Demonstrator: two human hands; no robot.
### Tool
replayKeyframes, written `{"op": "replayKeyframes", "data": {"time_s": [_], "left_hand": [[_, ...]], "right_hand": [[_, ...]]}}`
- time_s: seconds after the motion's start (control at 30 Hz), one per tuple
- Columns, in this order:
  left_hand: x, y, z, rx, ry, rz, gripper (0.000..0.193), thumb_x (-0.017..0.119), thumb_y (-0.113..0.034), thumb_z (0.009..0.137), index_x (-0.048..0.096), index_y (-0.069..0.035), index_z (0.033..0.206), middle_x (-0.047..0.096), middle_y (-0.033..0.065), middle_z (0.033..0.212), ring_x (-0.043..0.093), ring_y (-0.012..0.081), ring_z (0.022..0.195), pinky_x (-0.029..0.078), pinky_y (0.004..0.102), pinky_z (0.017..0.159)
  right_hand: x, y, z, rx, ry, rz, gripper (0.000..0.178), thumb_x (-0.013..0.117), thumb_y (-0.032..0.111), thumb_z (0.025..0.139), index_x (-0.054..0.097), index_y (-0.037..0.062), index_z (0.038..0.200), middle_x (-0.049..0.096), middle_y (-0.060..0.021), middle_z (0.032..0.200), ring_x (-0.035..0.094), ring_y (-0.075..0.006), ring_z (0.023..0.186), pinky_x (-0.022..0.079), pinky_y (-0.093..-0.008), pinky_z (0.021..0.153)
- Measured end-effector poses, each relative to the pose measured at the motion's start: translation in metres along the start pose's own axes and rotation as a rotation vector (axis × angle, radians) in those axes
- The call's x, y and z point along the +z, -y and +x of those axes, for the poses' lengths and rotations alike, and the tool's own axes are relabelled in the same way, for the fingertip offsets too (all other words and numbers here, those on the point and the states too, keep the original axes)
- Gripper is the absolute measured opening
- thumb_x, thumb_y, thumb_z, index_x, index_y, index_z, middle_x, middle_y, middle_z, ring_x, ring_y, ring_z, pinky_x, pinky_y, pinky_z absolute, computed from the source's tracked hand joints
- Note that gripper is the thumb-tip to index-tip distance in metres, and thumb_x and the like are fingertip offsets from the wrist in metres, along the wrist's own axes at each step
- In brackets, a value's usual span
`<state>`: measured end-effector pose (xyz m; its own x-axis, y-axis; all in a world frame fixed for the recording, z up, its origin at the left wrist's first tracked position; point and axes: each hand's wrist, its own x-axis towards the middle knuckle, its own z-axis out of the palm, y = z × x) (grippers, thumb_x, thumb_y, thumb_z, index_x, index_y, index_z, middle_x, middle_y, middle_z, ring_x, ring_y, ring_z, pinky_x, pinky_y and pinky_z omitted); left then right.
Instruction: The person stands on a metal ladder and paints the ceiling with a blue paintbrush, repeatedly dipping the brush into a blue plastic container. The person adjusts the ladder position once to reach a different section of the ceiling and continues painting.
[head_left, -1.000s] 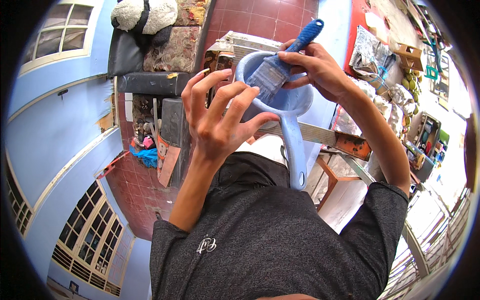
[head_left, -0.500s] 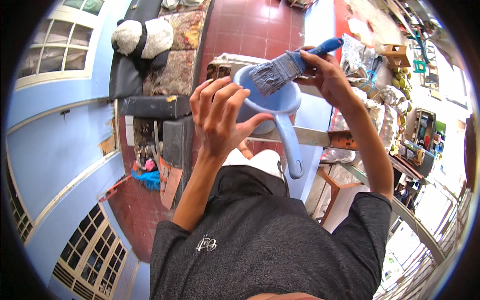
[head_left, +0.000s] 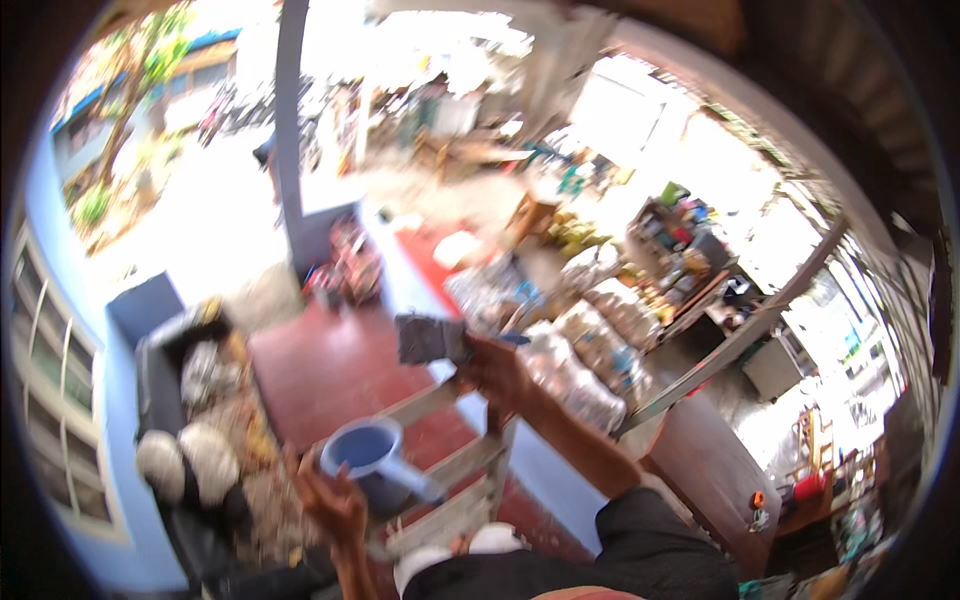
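My right hand [head_left: 497, 375] is closed round the handle of a wide paintbrush [head_left: 430, 340], whose grey-blue, paint-caked bristles point left. Below and left of the brush is a light blue plastic dipper [head_left: 365, 445], its mouth up and its long handle toward the lower right. It seems to rest on a wooden stepladder [head_left: 440, 500]. Close by the dipper's left side is my left hand [head_left: 335, 505], fingers apart and nothing in them; blur hides whether it touches the dipper. What the dipper holds cannot be made out.
At the left stand a dark couch [head_left: 165, 375] and a panda plush toy [head_left: 195, 465] on it. Red floor tiles [head_left: 310, 360] lie beyond the ladder. Past a low blue wall [head_left: 410, 285] are stuffed sacks [head_left: 575, 375], and a brown table [head_left: 715, 470] stands at the right.
The view has swung up and to the right, blurring the picture and bringing in the yard. The brush has moved from above the dipper's mouth to farther off. My left hand stays beside the dipper.
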<state>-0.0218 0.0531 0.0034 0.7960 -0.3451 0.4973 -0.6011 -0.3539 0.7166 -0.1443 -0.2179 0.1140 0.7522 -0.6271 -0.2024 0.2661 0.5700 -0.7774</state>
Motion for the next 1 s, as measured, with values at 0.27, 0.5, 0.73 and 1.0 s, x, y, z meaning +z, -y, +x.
{"op": "replayKeyframes", "data": {"time_s": [0.27,0.5,0.73,1.0], "left_hand": [[0.003,0.002,-0.006,0.222,-0.077,0.151,0.051,0.056,-0.033,0.097,0.047,0.002,0.132,0.059,0.0257,0.119,0.06,0.0415,0.107,0.049,0.0512,0.092],[0.028,0.035,-0.008,0.269,-0.296,0.23,0.053,0.057,-0.036,0.096,0.048,0.0,0.133,0.064,0.0225,0.112,0.065,0.0395,0.091,0.053,0.0479,0.076],[0.047,0.065,-0.015,0.237,-0.317,0.236,0.056,0.06,-0.039,0.094,0.049,-0.003,0.135,0.069,0.0181,0.103,0.069,0.0369,0.077,0.055,0.0449,0.062],[0.057,0.082,-0.022,0.148,-0.262,0.3,0.067,0.061,-0.053,0.09,0.05,-0.006,0.136,0.071,0.0157,0.093,0.067,0.0356,0.064,0.052,0.0441,0.052]], "right_hand": [[-0.08,0.179,-0.076,-1.376,-0.155,0.075,0.025,0.058,0.018,0.099,0.059,0.0066,0.121,0.069,-0.0082,0.112,0.07,-0.0202,0.096,0.057,-0.0314,0.089],[0.028,0.329,-0.17,-2.485,-1.239,-1.051,0.021,0.065,0.012,0.096,0.063,-0.0042,0.109,0.067,-0.0153,0.103,0.066,-0.0249,0.093,0.052,-0.0366,0.078],[0.083,0.421,-0.213,-3.072,-1.178,-1.211,0.019,0.076,0.008,0.082,0.069,0.0003,0.098,0.069,-0.0144,0.097,0.067,-0.0321,0.082,0.055,-0.0373,0.07],[0.118,0.467,-0.168,-3.225,-1.263,-1.096,0.023,0.075,0.013,0.084,0.07,0.0006,0.102,0.07,-0.0155,0.098,0.069,-0.0313,0.083,0.055,-0.0377,0.073]]}}
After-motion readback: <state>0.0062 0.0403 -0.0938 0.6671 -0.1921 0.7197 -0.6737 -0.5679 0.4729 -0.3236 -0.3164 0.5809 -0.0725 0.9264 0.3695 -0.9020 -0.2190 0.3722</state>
